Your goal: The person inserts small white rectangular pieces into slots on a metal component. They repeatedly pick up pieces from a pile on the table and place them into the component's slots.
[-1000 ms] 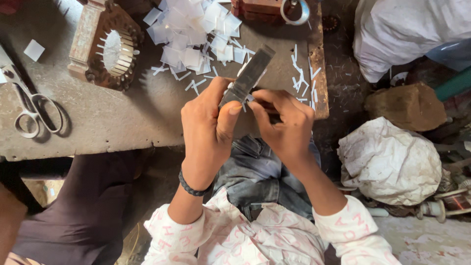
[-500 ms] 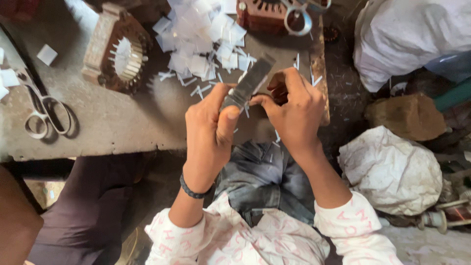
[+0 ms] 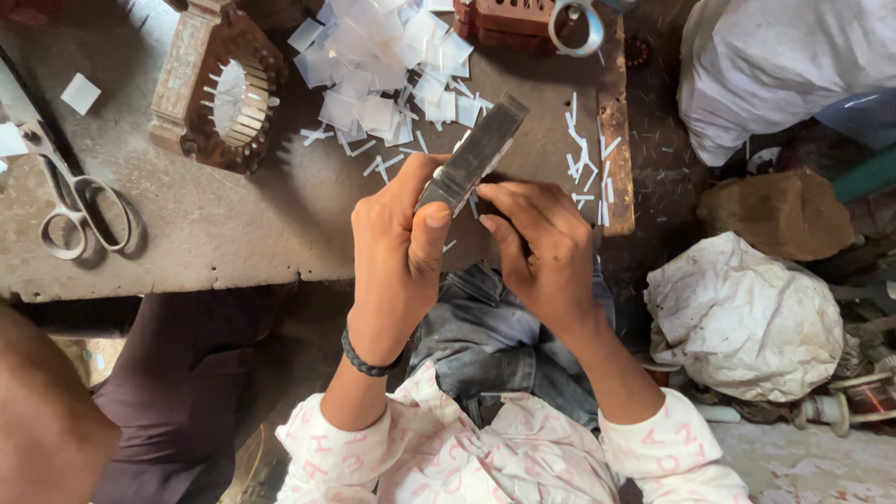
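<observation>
Your left hand clamps the dark metal bar; right hand pinches closed at its lower edge, contents hidden. Paper slips nearby. Mid-forming; steady grip needed next.

There are no labels, signs or screens here. The only packages are two white cloth sacks off the right edge of the table: a large white sack at the top right, beyond the far right corner, and a rounder, crumpled white bundle on the floor further down.
</observation>
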